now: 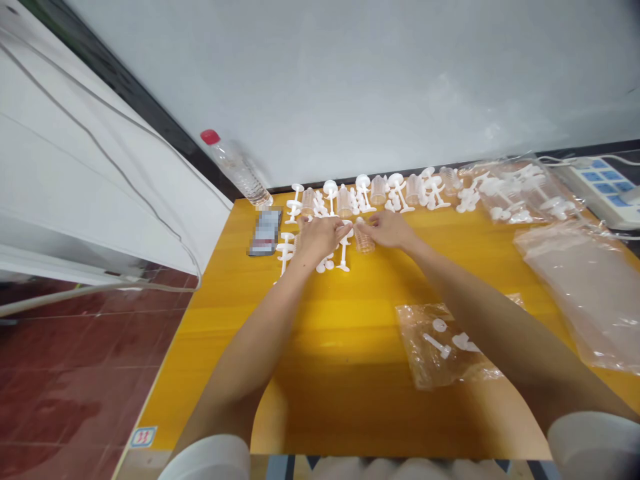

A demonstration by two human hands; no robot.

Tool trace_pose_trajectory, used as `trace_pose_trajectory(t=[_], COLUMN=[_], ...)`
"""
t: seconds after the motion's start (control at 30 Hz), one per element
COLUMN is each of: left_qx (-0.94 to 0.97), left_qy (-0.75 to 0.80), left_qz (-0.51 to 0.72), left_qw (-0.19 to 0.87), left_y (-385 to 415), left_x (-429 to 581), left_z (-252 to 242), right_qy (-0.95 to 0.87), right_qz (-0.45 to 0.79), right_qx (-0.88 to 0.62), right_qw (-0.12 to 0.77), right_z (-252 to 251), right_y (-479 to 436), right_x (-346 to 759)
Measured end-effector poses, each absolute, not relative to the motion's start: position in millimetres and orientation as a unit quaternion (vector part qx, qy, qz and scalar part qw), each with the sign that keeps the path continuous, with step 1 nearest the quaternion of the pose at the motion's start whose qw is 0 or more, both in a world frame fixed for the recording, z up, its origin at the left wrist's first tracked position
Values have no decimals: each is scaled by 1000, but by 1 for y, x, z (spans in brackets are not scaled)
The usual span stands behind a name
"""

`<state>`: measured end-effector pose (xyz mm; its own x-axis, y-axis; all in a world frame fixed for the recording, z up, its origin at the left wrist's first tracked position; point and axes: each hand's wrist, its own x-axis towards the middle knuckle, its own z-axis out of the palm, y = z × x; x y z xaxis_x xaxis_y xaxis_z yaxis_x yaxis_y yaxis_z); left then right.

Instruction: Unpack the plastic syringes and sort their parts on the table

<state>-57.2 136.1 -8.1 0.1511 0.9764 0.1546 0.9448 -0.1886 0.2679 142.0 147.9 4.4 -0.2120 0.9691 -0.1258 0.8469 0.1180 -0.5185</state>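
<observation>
Far edge of tabletop (330, 347), before wall panel (350, 87): row of plungers (331, 189) and cups (379, 191), alternating. Bottle (239, 172) left of row, phone (265, 232) before bottle. Right of row: filled bag (525, 193), then power strip (603, 190). Flat bag (580, 287) before both. Shorter row before first row's left part; left hand (320, 235) over it, right hand (390, 230) at its right end. Small bag (415, 360) nearer, partly beneath right forearm. Label (143, 437), near left corner.

Yellow wooden table (320, 347), pale grey wall (350, 80), white side panel (60, 167), dark red tiled floor (75, 373)
</observation>
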Motion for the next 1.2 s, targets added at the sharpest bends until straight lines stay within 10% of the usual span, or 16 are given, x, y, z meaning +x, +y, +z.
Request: trace_pose_trajectory(t=[0.9, 1.2], left_qx=[691, 659], left_qy=[618, 445], left_qz=[349, 266], left_qw=[135, 545], left_y=[81, -43], left_x=[-65, -12], left_z=[26, 3], right_qy=[-751, -738], right_qz=[259, 68], right_qx=[-601, -645], right_qw=[90, 189], right_z=[24, 50], right_y=[149, -8], right_x=[141, 278])
